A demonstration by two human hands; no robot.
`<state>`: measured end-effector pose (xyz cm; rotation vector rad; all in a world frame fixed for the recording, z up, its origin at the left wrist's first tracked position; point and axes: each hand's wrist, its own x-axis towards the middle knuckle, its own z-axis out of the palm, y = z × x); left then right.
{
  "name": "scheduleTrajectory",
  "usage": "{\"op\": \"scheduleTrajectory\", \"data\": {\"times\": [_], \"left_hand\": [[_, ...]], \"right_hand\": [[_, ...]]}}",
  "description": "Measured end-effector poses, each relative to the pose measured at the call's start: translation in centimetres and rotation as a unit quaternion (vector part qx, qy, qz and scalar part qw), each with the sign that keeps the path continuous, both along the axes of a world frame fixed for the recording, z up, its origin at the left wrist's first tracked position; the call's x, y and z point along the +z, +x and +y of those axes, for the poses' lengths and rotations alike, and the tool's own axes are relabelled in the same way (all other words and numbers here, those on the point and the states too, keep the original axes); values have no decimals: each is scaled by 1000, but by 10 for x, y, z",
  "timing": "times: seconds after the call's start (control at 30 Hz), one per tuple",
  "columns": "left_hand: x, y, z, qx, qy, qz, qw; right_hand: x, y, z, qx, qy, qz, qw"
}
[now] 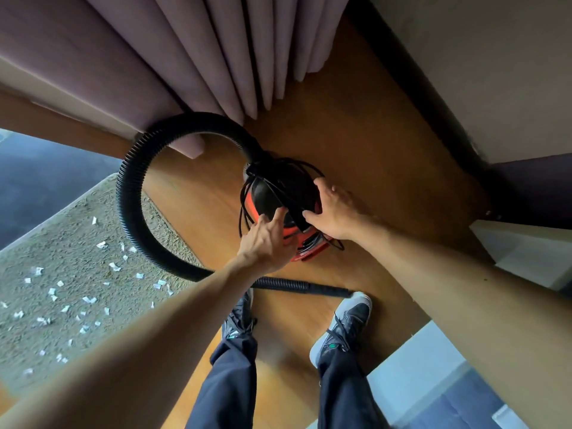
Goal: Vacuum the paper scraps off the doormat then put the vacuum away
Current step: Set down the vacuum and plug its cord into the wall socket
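Vacuum [280, 209] on floor [356, 144], doormat [62, 274] w/ scraps [114, 267] to its left.

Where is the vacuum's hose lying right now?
In the head view, the black hose loops left from the red vacuum, arching past the curtain, over the doormat edge, ending on the floor before the shoes.

Bare wooden floor [356, 144] lies open to the right of the vacuum [278, 209]. On its left the hose [130, 193] loops wide over the doormat [77, 274], curtains [201, 57] hang just behind, and loose cord [309, 168] drapes its top.
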<state>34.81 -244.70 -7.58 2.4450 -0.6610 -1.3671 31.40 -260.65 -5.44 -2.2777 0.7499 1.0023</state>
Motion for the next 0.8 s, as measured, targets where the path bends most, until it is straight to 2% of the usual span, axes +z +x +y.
{"op": "scheduleTrajectory", "data": {"times": [0.3, 0.47, 0.57, 0.8], "left_hand": [[-14, -30, -27, 180, -25, 44, 982], [-19, -41, -42, 323, -40, 60, 944], [-24, -47, -50, 404, -38, 69, 911], [-34, -49, -72, 471, 33, -12, 881]], "right_hand": [[-12, 28, -22, 20, -9, -25, 999], [-23, 59, -15, 28, 54, -94, 994], [-29, 74, -4, 44, 64, -103, 992], [-48, 97, 26, 93, 49, -86, 991]]}}
